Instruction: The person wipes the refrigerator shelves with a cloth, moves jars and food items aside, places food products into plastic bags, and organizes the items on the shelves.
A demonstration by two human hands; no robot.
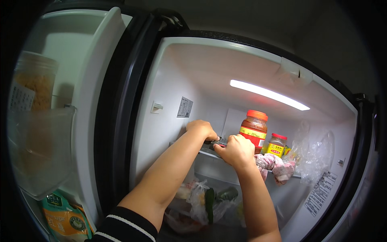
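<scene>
Both my arms reach into an open refrigerator, onto its upper shelf [215, 155]. A small dark object with a grey patterned top [220, 141] lies between my hands, mostly covered by them. My left hand [201, 130] closes on its left side, fingers curled and partly hidden. At the object's right side, my right hand [239, 150] is closed too, the thumb pointing left along the edge. Just behind the right hand stands a large jar with an orange lid [255, 125]. A pinkish-white cloth [275, 164] hangs over the shelf edge beside my right wrist.
A smaller red-lidded jar [277, 145] and clear plastic bags [316, 155] occupy the shelf's right. Below lie bagged vegetables, including a long green one [209, 205]. The open door [86, 86] at left holds a tub [38, 80] and a sugar pouch [66, 218].
</scene>
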